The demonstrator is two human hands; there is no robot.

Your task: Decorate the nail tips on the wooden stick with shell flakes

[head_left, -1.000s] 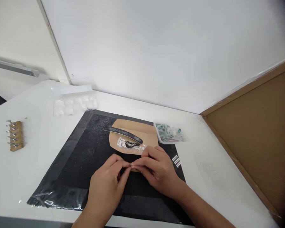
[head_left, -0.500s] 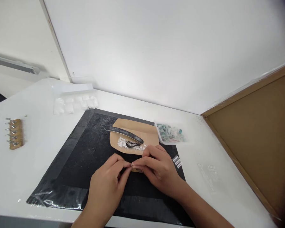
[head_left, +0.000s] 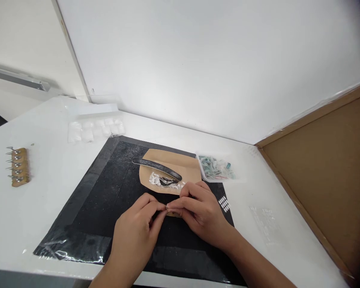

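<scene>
My left hand (head_left: 139, 228) and my right hand (head_left: 199, 208) meet over the black mat (head_left: 99, 208), both closed in a pinch. A tiny pale piece (head_left: 167, 208) sits between their fingertips, too small to make out. Below my right fingers, a small tan piece (head_left: 173, 215) shows partly, mostly covered by the hand. Just beyond the hands lies a tan paper sheet (head_left: 180, 162). A curved black nail file (head_left: 157, 166) rests on it, beside a heap of white flakes (head_left: 157, 179) with some dark scraps among them.
A white tray (head_left: 201, 170) of green and white wrapped items stands behind my right hand. White oval tabs (head_left: 224, 204) lie at the mat's right edge. Farther right is a clear sheet (head_left: 267, 224). At left are a block with metal pegs (head_left: 20, 168) and a clear case (head_left: 91, 131).
Both hands keep nearly the same pinch at the same spot, with only slight finger movement. The view has shifted a little. Everything on the table stays in place.
</scene>
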